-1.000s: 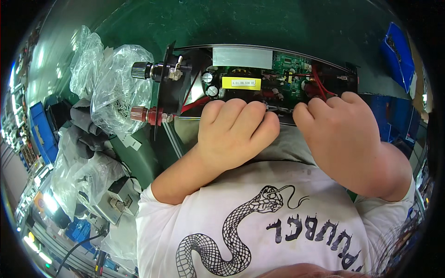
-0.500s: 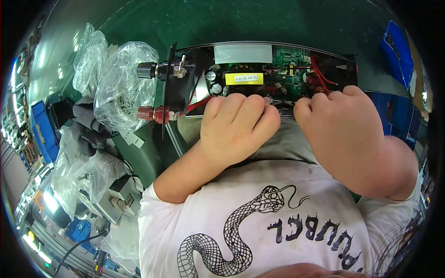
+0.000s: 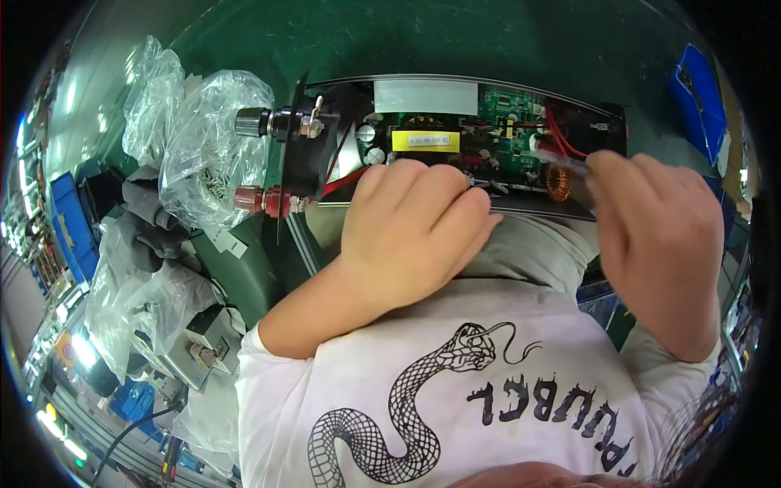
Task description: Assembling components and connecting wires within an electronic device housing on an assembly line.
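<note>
An open black metal device case (image 3: 598, 140) with a green circuit board (image 3: 498, 104) inside lies crosswise before me. On its left end panel stand a black terminal post (image 3: 254, 122) and a red one (image 3: 254, 199). My left hand (image 3: 411, 224) is closed over the near rim of the case, its fingertips hidden beneath the knuckles. My right hand (image 3: 659, 232), smeared by motion, is closed on a thin greyish tool (image 3: 561, 159), whose kind is too blurred to tell. That tool reaches over the board above a copper-wound ring coil (image 3: 559, 183). A yellow-wrapped transformer (image 3: 426, 141) sits mid-board.
Clear plastic bags (image 3: 215, 150) with small metal parts lie left of the case. Blue bins stand at the far right (image 3: 701, 102) and at the left (image 3: 75, 228). Dark grey cloth (image 3: 146, 215) and a metal box (image 3: 195, 346) are at the left. The green tabletop (image 3: 325, 41) stretches behind.
My right hand has lifted off the near rim and moved right, uncovering the ring coil and showing the thin tool. My left hand has shifted slightly left and stays at the rim.
</note>
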A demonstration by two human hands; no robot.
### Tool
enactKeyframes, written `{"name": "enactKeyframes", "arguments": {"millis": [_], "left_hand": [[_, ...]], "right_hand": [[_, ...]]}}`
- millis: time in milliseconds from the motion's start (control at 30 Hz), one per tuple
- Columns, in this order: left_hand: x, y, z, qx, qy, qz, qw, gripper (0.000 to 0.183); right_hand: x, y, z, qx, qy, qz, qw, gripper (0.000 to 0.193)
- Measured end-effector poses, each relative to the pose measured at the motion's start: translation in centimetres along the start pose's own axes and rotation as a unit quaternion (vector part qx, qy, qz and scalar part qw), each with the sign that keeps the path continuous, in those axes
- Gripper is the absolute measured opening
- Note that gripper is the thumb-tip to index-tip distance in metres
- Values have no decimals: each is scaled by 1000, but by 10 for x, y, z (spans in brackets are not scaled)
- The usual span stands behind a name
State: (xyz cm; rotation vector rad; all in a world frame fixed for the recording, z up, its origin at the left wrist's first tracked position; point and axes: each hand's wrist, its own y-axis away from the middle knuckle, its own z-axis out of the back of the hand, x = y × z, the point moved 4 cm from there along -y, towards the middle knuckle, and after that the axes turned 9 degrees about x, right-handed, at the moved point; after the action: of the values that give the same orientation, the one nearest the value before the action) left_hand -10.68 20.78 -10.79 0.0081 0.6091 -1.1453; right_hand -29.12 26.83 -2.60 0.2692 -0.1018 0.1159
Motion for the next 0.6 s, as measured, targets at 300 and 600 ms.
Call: {"name": "enactKeyframes", "arguments": {"millis": [300, 600], "left_hand": [[-20, -72, 12, 309, -79, -39, 947, 5], [-9, -87, 0, 374, -122, -94, 915, 2]], "right_hand": [[-58, 42, -48, -298, -328, -105, 890, 18], [-104, 77, -90, -429, -504, -99, 743, 29]]}}
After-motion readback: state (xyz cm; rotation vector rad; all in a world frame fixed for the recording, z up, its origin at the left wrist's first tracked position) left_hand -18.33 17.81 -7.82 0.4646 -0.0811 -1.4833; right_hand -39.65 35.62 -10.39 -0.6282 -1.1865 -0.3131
